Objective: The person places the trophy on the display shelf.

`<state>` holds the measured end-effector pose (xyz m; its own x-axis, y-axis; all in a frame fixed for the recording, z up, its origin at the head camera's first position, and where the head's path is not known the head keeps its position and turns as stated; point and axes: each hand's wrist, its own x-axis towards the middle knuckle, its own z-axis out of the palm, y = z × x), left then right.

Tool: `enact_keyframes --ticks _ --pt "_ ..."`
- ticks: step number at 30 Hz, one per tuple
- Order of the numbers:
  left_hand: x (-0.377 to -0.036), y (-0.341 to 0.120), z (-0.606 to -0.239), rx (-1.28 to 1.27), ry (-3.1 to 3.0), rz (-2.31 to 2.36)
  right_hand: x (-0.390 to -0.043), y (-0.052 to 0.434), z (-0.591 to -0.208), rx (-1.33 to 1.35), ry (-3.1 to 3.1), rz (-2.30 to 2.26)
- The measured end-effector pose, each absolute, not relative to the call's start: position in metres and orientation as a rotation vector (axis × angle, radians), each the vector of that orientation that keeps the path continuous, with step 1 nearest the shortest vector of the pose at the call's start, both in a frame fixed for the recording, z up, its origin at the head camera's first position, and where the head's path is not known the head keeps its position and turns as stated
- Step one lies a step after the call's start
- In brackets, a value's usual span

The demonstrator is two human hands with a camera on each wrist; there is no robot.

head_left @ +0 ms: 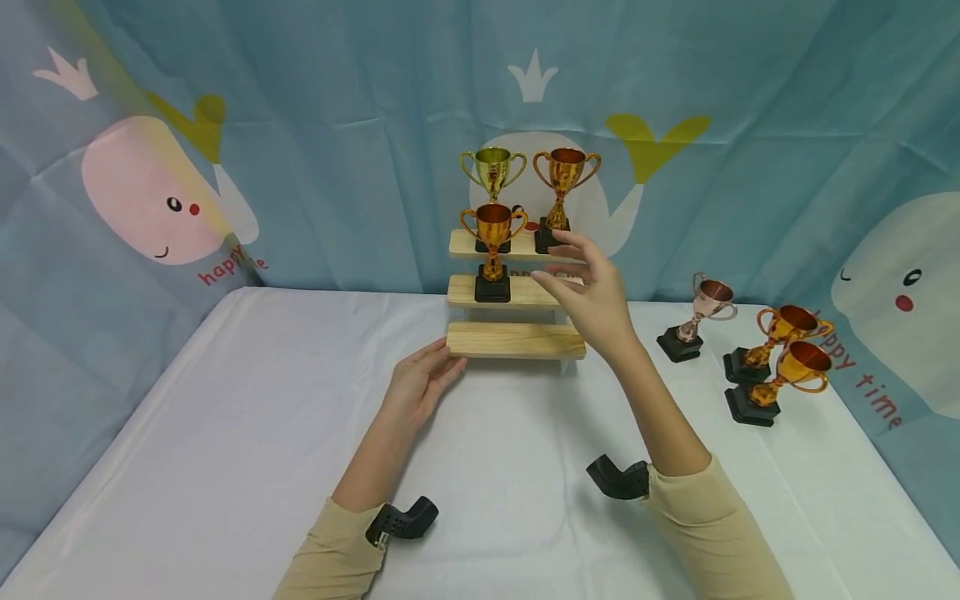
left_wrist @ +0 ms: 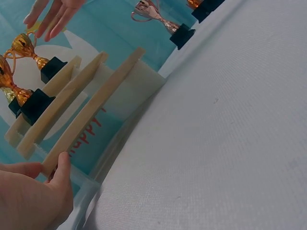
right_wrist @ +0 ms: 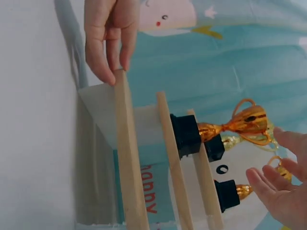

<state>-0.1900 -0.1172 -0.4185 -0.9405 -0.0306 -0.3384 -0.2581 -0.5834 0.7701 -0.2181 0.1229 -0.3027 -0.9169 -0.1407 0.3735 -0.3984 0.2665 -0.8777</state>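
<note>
A three-tier wooden display stand point(head_left: 517, 342) stands against the curtain. My left hand point(head_left: 417, 387) pinches the left end of its lowest board between thumb and fingers. On the top board are a gold trophy cup point(head_left: 492, 167) at left and an orange-gold trophy cup point(head_left: 562, 171) at right. Another orange-gold trophy cup point(head_left: 492, 225) is on the left of the middle board, partly hiding the gold one. My right hand point(head_left: 602, 300), fingers spread and holding nothing, hovers at the stand's right side, close to the top right cup; the left wrist view shows a gap between them.
To the right on the white tablecloth point(head_left: 300, 417) stand a rose-coloured trophy cup point(head_left: 707, 304) and two orange-gold trophy cups point(head_left: 804, 363) close together. A blue curtain point(head_left: 360, 167) with whale prints hangs behind and along the sides.
</note>
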Motion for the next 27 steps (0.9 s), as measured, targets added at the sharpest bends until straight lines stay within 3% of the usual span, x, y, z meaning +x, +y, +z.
enact_keyframes --ticks 27 --pt "-0.189 -0.117 -0.419 -0.455 1.359 2.641 -0.195 0.166 -0.322 0.301 -2.291 1.481"
